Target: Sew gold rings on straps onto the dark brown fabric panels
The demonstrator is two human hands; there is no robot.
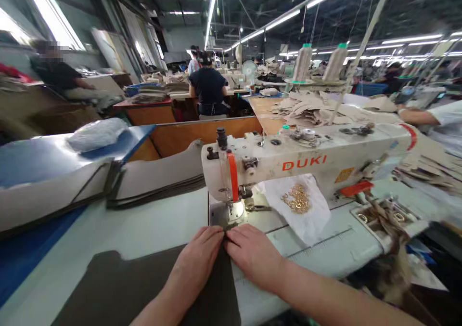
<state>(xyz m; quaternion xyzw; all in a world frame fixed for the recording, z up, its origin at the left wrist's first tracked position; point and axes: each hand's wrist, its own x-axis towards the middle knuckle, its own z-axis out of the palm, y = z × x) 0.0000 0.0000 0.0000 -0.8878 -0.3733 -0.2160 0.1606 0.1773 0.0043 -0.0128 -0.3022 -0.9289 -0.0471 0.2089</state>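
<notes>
A dark grey-brown fabric panel (137,280) lies on the pale sewing table, its narrow far corner just in front of the needle of a white sewing machine (260,160). My left hand (200,251) rests over this corner, fingers bent and closed on the cloth. From the other side my right hand (252,254) holds the same corner, its fingertips almost meeting those of the left. The fingers cover part of the edge at the needle plate (218,214). Beneath the machine arm, a white sheet (314,220) carries a heap of small gold-coloured metal rings (299,200).
Stacked panels (159,181) lie on the left of the table, beside a blue surface with a plastic-wrapped bundle (97,134). A tray (364,217) with fabric strips is at right. Beige pieces (310,109) and thread cones (302,63) stand behind. Several people sit around.
</notes>
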